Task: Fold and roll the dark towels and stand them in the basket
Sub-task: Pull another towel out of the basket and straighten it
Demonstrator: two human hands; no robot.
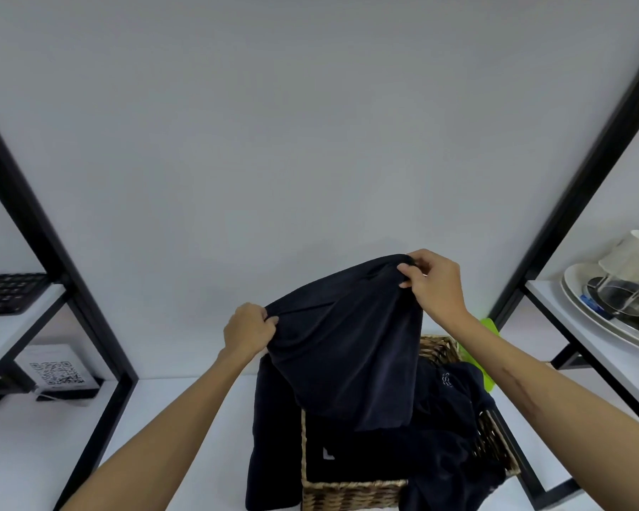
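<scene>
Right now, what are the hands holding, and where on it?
Both hold one dark towel lifted above the wicker basket. The left hand pinches its upper edge at the left end, the right hand at the right end.

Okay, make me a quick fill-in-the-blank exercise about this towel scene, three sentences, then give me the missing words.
1. Both the left hand and the right hand grip one dark ____ held up above the table.
2. Below the held towel stands a woven ____ with more dark cloth spilling over its side.
3. On the left shelf, a white card shows a printed ____ code.

Missing words: towel; basket; QR
</scene>
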